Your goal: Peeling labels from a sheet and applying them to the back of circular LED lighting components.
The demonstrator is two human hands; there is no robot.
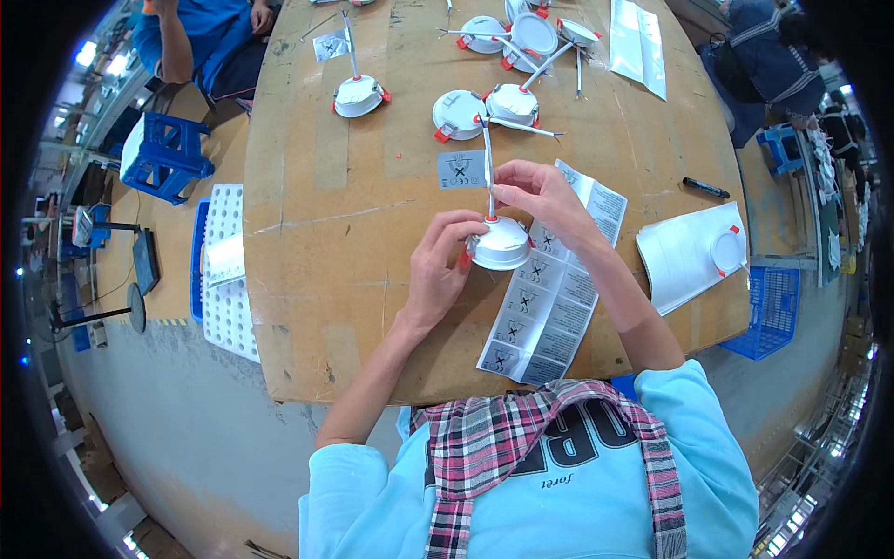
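A round white downlight (504,248) with red clips sits on the table right in front of me, its cable (489,147) standing upright. My left hand (440,265) is closed around the left side of its body. With thumb and fingertips, my right hand (545,197) pinches the cable partway up. A silver printed label (460,170) sticks out to the left of the cable like a flag. Under my right forearm lies a sheet of labels (564,307), partly hidden by it.
A labelled downlight (357,97) stands far left; several others (458,114) cluster at the far middle. To the right are a black marker (706,188) and a white sheet (663,265) with a downlight (727,251) on it. A co-worker's arm (174,47) shows at far left.
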